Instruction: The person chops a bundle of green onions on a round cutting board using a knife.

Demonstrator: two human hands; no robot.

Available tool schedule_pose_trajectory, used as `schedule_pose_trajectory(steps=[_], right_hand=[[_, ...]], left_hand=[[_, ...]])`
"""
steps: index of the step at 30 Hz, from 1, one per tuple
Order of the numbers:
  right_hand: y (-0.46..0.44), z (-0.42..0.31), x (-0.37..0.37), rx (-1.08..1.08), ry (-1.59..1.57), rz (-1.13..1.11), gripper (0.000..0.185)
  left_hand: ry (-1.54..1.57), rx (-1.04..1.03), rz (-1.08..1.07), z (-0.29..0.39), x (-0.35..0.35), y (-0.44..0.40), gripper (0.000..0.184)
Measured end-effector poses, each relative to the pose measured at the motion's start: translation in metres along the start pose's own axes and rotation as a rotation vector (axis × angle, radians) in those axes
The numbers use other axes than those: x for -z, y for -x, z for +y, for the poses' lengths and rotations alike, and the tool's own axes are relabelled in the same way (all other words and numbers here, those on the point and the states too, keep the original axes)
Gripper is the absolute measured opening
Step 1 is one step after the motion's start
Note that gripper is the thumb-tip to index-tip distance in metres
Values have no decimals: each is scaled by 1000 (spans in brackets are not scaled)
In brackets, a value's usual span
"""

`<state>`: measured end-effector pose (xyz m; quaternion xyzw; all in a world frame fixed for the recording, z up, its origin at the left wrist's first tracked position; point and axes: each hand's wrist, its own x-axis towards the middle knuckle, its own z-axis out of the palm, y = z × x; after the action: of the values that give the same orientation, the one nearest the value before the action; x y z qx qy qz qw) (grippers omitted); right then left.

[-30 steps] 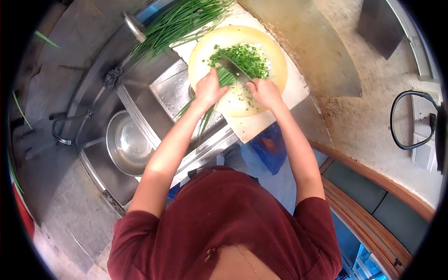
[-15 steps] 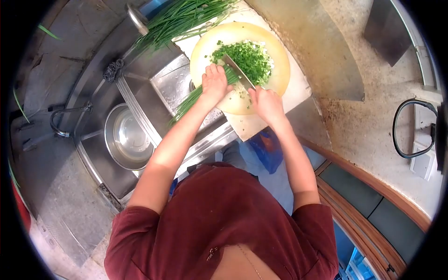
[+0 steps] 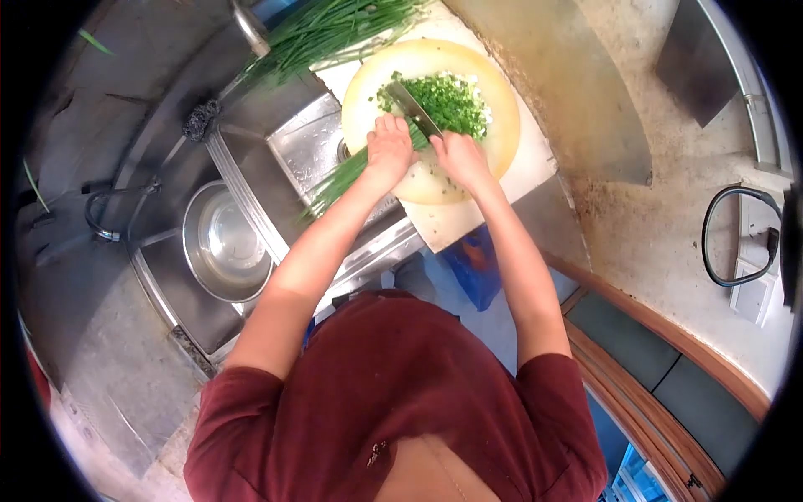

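Note:
My right hand is closed round the handle of a knife, its broad blade slanting up and left over the greens. Under my left hand lies a bundle of long green chives, pressed against the board with the fingers curled over it. The stalks trail off the board's lower left over the sink. A heap of chopped chives with a few pale pieces sits just past the blade on the round yellowish cutting board. Small bits are scattered near my right hand.
More uncut chives are piled at the back left of the board. A double steel sink is to the left, with a metal bowl in one basin and a faucet behind. A blue bag hangs below the board's front edge.
The knife and my right hand have shifted left and slightly up, closer to my left hand. My left hand keeps its hold on the chives and has hardly moved.

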<state>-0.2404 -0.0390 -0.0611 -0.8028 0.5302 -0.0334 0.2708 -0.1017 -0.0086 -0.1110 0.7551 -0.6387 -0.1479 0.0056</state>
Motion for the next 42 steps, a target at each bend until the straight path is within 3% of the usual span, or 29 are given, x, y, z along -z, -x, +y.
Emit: schedule_pose_trajectory(steps=[5, 11, 14, 20, 23, 31, 37, 42], right_hand=[[39, -11, 34, -27, 78, -12, 35], [40, -6, 24, -18, 123, -79, 35], [37, 0, 29, -20, 122, -109, 35], [3, -7, 2, 19, 86, -106, 35], [-15, -9, -3, -31, 6, -59, 35], [43, -11, 32, -25, 161, -118, 32], [6, -5, -7, 79, 34, -2, 35], [-8, -9, 2, 32, -7, 17, 35]], left_hand=[[23, -30, 25, -3, 4, 0, 72], [-17, -57, 138, -8, 11, 8, 76], [-44, -43, 17, -8, 26, 17, 92], [-107, -94, 41, -13, 1, 11, 89], [-79, -114, 85, -16, 2, 13, 77], [-30, -87, 33, -16, 5, 11, 81], [-64, -96, 1, -16, -2, 13, 82], [-72, -56, -38, -15, 1, 7, 86]])
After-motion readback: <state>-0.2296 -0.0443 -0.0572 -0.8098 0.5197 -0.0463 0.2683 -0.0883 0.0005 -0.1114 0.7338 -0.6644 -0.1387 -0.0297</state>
